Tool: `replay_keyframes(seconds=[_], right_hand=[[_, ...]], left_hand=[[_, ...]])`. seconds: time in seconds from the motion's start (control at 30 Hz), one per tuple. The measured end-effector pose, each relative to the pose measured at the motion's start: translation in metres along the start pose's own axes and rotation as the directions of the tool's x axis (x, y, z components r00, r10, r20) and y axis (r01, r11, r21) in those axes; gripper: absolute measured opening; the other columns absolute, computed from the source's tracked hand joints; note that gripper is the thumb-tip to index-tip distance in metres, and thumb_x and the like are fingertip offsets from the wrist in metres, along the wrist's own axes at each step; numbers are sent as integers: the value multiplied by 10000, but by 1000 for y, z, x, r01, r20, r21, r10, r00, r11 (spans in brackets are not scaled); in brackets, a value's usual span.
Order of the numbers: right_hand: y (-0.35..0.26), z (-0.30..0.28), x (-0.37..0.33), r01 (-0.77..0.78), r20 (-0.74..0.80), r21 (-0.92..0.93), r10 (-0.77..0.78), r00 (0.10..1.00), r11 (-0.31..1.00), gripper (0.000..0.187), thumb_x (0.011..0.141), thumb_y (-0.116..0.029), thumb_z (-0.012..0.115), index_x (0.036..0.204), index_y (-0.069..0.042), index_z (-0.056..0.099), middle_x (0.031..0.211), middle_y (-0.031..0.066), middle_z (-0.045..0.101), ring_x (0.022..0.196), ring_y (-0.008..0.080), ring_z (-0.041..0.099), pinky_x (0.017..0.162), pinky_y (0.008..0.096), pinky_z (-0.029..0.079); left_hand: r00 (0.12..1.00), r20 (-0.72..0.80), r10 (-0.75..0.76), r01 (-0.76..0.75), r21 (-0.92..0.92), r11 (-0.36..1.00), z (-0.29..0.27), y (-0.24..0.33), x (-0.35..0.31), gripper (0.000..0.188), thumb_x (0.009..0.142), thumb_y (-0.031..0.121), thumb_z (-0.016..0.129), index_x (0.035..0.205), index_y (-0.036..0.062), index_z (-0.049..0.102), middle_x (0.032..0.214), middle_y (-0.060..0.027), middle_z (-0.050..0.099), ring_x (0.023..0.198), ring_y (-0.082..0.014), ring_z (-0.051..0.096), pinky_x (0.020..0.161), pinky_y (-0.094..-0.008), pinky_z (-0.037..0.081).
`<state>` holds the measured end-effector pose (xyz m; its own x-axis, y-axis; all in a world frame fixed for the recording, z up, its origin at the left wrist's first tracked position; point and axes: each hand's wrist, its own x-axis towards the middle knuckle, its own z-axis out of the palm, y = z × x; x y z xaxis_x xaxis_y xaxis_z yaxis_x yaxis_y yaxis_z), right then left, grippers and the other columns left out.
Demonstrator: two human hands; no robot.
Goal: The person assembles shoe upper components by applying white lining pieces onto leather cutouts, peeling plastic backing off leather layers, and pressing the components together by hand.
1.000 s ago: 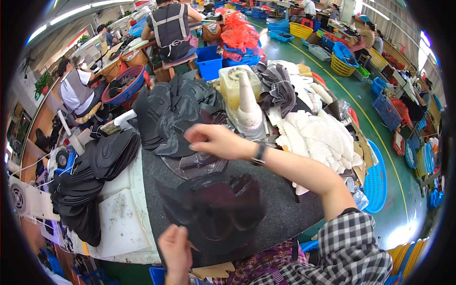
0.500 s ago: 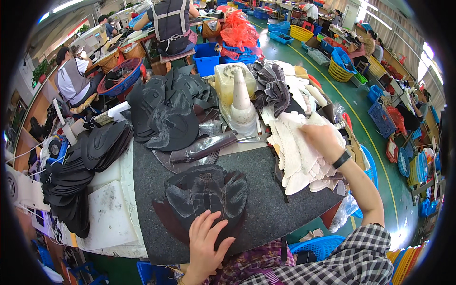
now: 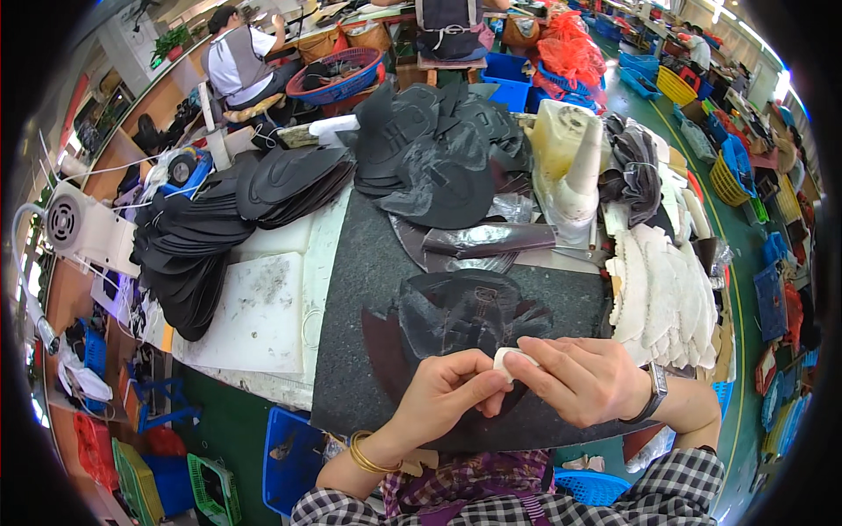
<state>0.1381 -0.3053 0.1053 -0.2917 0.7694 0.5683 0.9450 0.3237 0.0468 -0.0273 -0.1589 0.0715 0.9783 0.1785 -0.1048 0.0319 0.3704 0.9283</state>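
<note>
Low in the frame's middle, the left hand (image 3: 443, 390) and the right hand (image 3: 583, 379) both pinched a small white piece (image 3: 506, 360) between fingertips, just above a black shoe upper (image 3: 465, 311) lying flat on the dark grey mat (image 3: 368, 263). White cut pieces (image 3: 667, 294) were stacked at right.

Dark felt-topped bench (image 3: 368, 263): black cut pieces (image 3: 456, 311), white pieces (image 3: 667, 298), white board (image 3: 259, 311)

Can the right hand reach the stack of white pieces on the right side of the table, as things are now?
Probably yes. The stack of white pieces lies just beyond the right hand, with nothing between them. But both the right hand and the left hand are pinching a small white piece, so it is occupied.
</note>
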Motion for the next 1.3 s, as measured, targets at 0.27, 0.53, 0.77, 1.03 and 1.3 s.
replay_keyframes(seconds=[0.27, 0.53, 0.77, 1.03, 1.3], right_hand=[[2, 0, 14, -299, 271, 693, 146, 951, 656, 360, 778, -71, 697, 1134, -49, 646, 858, 65, 670, 702, 224, 677, 582, 300, 552], [-18, 17, 26, -258, 68, 559, 266, 962, 788, 399, 689, -75, 774, 1070, -26, 665, 959, 85, 581, 837, 246, 580, 712, 344, 513], [-30, 17, 13, -122, -62, 332, 150, 987, 935, 309, 619, -93, 710, 918, -28, 666, 894, 83, 588, 821, 233, 579, 652, 330, 498], [-47, -22, -32, -363, 435, 741, 8, 900, 565, 118, 747, -88, 713, 826, -67, 628, 906, 54, 627, 850, 213, 607, 697, 311, 509], [-46, 22, -30, -709, 508, 687, 593, 625, 159, 156, 776, -30, 721, 764, -21, 565, 806, 86, 670, 766, 187, 667, 701, 285, 513]], left_hand=[[992, 122, -23, 76, -443, 893, -12, -7, -7, 125, 942, 120, 572, 982, 7, 606, 867, -14, 581, 769, -68, 506, 708, -225, 414], [997, 64, -53, 81, -626, 776, 3, -25, -15, 76, 884, 124, 599, 911, 54, 607, 865, -5, 571, 913, -129, 533, 853, -305, 429], [963, -94, 253, -254, -636, 728, 17, -26, -22, 139, 969, 161, 525, 887, 51, 542, 879, -46, 500, 885, -103, 488, 812, -255, 404], [746, -447, 493, -658, -386, 646, -102, -6, -128, 169, 948, 134, 450, 874, 67, 586, 775, -26, 644, 593, -106, 578, 541, -253, 494], [981, -192, 40, -46, -24, 999, -54, -13, -85, 765, 888, 664, 465, 1062, -61, 636, 852, -125, 702, 751, -207, 696, 660, -293, 546]])
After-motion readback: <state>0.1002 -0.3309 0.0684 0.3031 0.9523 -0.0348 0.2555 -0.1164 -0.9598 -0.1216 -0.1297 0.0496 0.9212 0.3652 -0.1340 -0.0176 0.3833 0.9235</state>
